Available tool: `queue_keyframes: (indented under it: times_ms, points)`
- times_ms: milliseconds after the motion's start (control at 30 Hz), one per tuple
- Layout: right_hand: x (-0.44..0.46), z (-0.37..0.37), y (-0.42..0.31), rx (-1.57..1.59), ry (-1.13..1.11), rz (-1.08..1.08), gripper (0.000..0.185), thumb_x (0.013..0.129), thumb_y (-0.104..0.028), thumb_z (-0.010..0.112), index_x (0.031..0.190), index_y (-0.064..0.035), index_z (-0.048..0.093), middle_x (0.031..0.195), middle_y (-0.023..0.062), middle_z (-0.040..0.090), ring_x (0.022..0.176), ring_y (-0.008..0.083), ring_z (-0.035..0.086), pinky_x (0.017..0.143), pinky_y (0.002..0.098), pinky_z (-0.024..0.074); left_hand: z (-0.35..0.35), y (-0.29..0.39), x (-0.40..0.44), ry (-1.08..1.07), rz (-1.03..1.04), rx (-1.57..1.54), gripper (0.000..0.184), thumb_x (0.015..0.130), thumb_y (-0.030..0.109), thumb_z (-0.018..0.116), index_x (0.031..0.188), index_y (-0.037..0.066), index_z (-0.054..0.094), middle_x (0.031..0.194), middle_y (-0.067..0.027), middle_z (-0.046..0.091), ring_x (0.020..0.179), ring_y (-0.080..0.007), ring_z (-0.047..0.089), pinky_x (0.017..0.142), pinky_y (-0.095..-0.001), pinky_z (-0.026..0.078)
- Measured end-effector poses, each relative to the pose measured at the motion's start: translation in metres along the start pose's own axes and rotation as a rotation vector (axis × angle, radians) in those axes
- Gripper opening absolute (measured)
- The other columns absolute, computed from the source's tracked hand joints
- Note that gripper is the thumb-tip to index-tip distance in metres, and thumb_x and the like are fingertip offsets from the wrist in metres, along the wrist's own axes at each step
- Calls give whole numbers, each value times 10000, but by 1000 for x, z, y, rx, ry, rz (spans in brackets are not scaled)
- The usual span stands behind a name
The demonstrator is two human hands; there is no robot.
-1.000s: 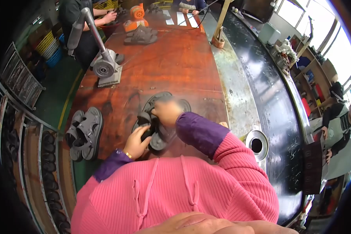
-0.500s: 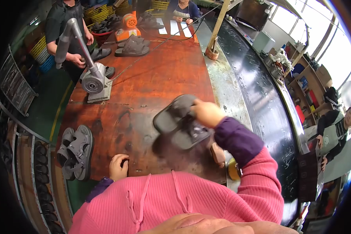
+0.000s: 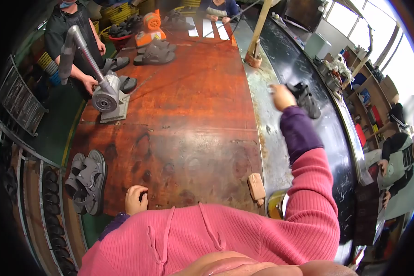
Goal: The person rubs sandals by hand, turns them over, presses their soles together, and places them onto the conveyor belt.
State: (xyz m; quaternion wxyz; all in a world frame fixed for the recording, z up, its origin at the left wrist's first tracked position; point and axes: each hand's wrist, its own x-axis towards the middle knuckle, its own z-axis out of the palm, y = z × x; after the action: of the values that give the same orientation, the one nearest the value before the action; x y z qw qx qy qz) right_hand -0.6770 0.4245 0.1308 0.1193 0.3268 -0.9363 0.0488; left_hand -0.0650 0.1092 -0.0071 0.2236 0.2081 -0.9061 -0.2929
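My left hand (image 3: 136, 199) rests at the near edge of the table, fingers loosely bent, thumb apart, holding nothing. My right hand (image 3: 283, 97) is stretched far out over the metal strip beside the black belt. Its fingers are blurred and point away to the left. Just right of it, a pair of dark sandals (image 3: 307, 102) lies over the belt, its near side close against the hand. Whether the hand still touches them I cannot tell. Another pair of grey strap sandals (image 3: 93, 179) stands at the table's left edge, beyond my left hand.
A tan block (image 3: 256, 187) lies at the table's right edge beside a yellow round container (image 3: 276, 204). A metal-armed device (image 3: 106, 99) stands at left near a co-worker's hand (image 3: 90, 84). More sandals (image 3: 155, 54) and an orange blower (image 3: 152, 28) sit farther back. A wooden post (image 3: 258, 34) rises beside the belt (image 3: 285, 60).
My right hand has swung from above the table out to the right, and the sandals it held are now over the black belt. My left hand has stayed at the table edge.
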Motion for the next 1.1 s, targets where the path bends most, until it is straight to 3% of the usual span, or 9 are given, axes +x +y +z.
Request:
queue_keyframes:
  times_ms: [67, 133, 233, 267, 433, 533, 1100]
  points:
    - [-28, -3, -95, 271, -162, -101, 400, 924, -113, 505, 1308, -148, 611, 1280, 145, 628, 1147, 330, 627, 966, 426, 509, -2, 5, 2, -6, 6, -10, 205, 817, 50, 656, 1021, 57, 666, 1076, -117, 636, 1039, -325, 583, 924, -417, 447]
    - [-53, 27, -159, 248, -143, -213, 437, 876, -189, 600, 1310, -142, 612, 1270, 135, 633, 1137, 328, 632, 951, 434, 518, -1, 4, 2, 6, 2, -17, 202, 821, 51, 652, 1023, 56, 664, 1075, -121, 636, 1037, -329, 585, 921, -418, 449]
    - [-135, -13, -254, 286, -360, -140, 430, 873, -223, 632, 1287, -111, 615, 1239, 175, 634, 1121, 355, 632, 943, 449, 514, -1, 2, -3, -25, 36, -32, 189, 826, 53, 651, 1015, 54, 661, 1069, -128, 638, 1027, -336, 592, 906, -421, 455]
    - [-152, 6, -268, 359, -313, -158, 431, 878, -240, 638, 1286, -103, 608, 1249, 175, 625, 1143, 358, 613, 963, 457, 496, -2, 1, -4, -31, 50, -41, 186, 826, 54, 652, 1011, 54, 661, 1067, -129, 638, 1024, -336, 593, 903, -422, 456]
    - [-217, 79, -308, 545, -143, -153, 469, 912, -304, 636, 1320, -86, 560, 1342, 168, 556, 1283, 361, 488, 1077, 486, 386, 0, 0, -2, 38, 132, -85, 143, 820, 58, 655, 962, 66, 669, 1030, -106, 652, 1004, -323, 599, 874, -426, 461]
    - [-250, 70, -325, 343, 105, -226, 438, 916, -280, 622, 1301, -76, 574, 1353, 170, 553, 1303, 359, 478, 1096, 485, 360, -2, 2, 1, 53, 141, -110, 120, 822, 62, 656, 942, 71, 666, 1008, -96, 653, 992, -319, 601, 856, -427, 462]
    - [-247, 68, -332, 409, 91, -221, 344, 902, -250, 600, 1206, -93, 638, 1323, 152, 580, 1310, 336, 478, 1095, 469, 359, -9, 0, -4, 46, 180, -157, 117, 902, 133, 620, 952, 44, 677, 1016, -131, 652, 978, -330, 611, 859, -419, 474]
